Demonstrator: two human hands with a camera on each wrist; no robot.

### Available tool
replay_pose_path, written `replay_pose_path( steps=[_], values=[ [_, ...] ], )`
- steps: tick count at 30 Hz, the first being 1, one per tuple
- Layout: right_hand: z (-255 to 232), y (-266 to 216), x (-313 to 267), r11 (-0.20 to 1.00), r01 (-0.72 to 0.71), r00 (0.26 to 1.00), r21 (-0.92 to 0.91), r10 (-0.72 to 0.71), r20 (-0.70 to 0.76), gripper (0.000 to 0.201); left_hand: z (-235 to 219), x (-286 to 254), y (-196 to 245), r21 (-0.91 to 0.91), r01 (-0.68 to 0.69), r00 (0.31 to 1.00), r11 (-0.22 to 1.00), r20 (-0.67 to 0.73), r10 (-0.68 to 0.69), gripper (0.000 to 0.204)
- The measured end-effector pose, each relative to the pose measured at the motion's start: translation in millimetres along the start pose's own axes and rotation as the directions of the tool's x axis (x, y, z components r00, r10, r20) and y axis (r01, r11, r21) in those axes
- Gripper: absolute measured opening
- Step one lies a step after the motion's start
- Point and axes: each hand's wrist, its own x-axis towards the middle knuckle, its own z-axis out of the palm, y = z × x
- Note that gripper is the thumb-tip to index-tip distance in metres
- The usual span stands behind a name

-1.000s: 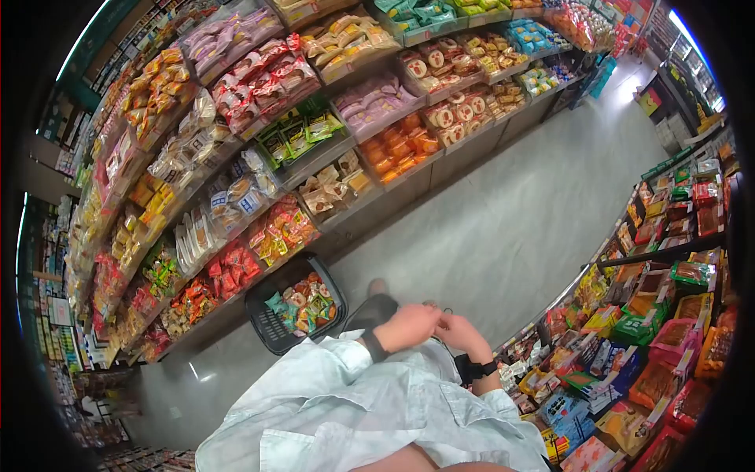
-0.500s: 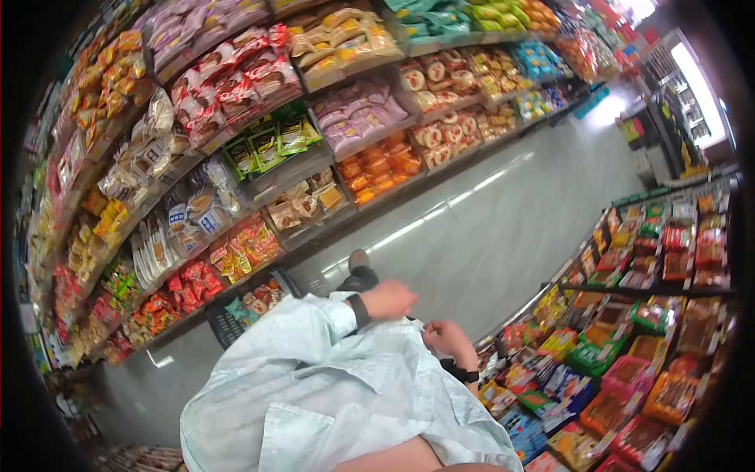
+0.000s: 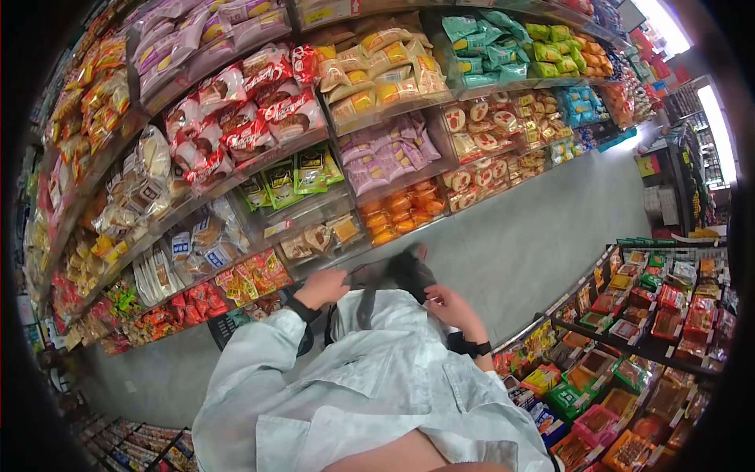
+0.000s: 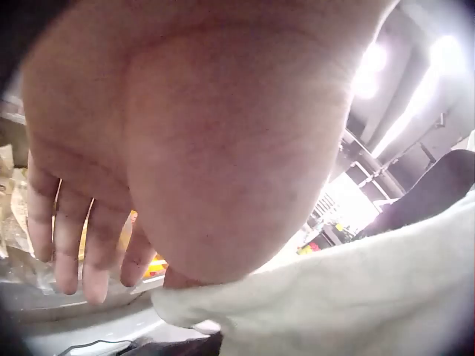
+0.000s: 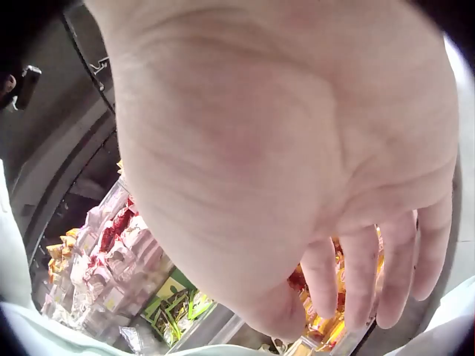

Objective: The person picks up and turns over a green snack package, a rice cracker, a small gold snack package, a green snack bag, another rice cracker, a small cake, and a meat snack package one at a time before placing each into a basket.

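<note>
left hand (image 3: pixel 322 289), right hand (image 3: pixel 457 308): grips loosely spread, empty | step: seemingly between picks | next: probably calls for reaching basket (image 3: pixel 223 333)

From my head feed I see a tiered shelf (image 3: pixel 295 211) lining an aisle. Smooth grey floor (image 3: pixel 543 208) runs along the shelf's foot; a black-edged display rack (image 3: pixel 621 343) stands across from the shelf, and a bright white light strip (image 3: pixel 717 134) glows past its far end.
</note>
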Motion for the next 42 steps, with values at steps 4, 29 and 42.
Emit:
replay_pose_path(
  steps=[4, 29, 42],
  values=[
    [-45.1, -27.9, 69.6, 0.99, 0.131, 0.991, -0.055, -0.129, 0.027, 0.03, 1.8, 7.7, -8.6, -0.054, 0.123, 0.991, 0.991, -0.049, -0.126, 0.033],
    [-221.3, -342.4, 356.5, 0.583, 0.81, 0.546, 0.063, -0.71, -0.444, 0.014, -112.3, 146.6, 144.5, -0.304, 0.305, 0.892, 0.903, -0.241, -0.383, 0.039],
    [-225.9, -155.2, 203.4, 0.802, 0.467, 0.884, 0.373, -0.433, -0.175, 0.008, -241.3, 125.8, 227.5, -0.598, -0.198, 0.908, 0.777, -0.411, -0.085, 0.095]
  ],
)
